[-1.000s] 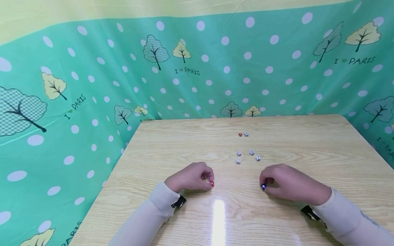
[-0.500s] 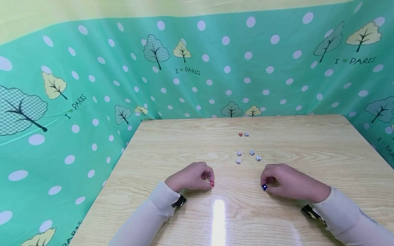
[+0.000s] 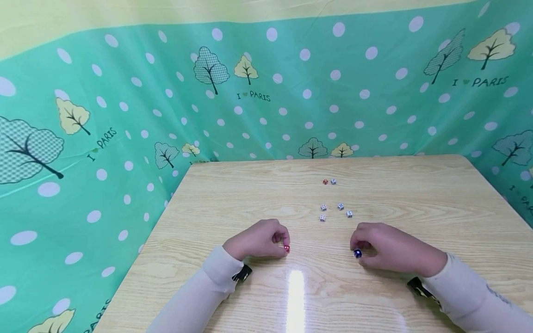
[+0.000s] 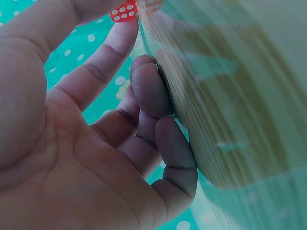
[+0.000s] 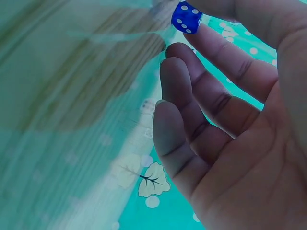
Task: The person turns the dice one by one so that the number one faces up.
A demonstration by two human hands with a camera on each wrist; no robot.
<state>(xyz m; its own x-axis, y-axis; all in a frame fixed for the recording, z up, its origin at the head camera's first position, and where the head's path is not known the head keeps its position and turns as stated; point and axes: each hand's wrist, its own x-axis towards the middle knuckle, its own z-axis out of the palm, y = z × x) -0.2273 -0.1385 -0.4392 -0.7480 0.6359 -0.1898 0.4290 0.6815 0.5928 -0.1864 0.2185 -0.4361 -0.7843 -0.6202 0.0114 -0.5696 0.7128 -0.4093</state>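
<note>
Low on the wooden table [image 3: 233,199], my left hand [image 3: 260,238] pinches a red die [image 3: 287,249] between thumb and forefinger. In the left wrist view, the white-dotted red die [image 4: 123,11] sits at the fingertips, with the other fingers bent against the tabletop. Across from it, my right hand [image 3: 387,247] has thumb and forefinger about a blue die [image 3: 357,253]. The right wrist view shows the blue die [image 5: 187,18] between those two fingertips, its white pips visible. Part of the thumb tip is cut off by that view's upper edge.
Several white dice lie beyond the hands, among them a white die [image 3: 322,218] and another white die [image 3: 349,214]. Farther back, a small red die [image 3: 325,182] is beside a white die [image 3: 333,181]. A green patterned cloth [image 3: 250,125] hangs behind the table.
The blue die has turned slightly in my right fingers, and the right forefinger has shifted a little left, away from the thumb. My left hand and the red die stay put.
</note>
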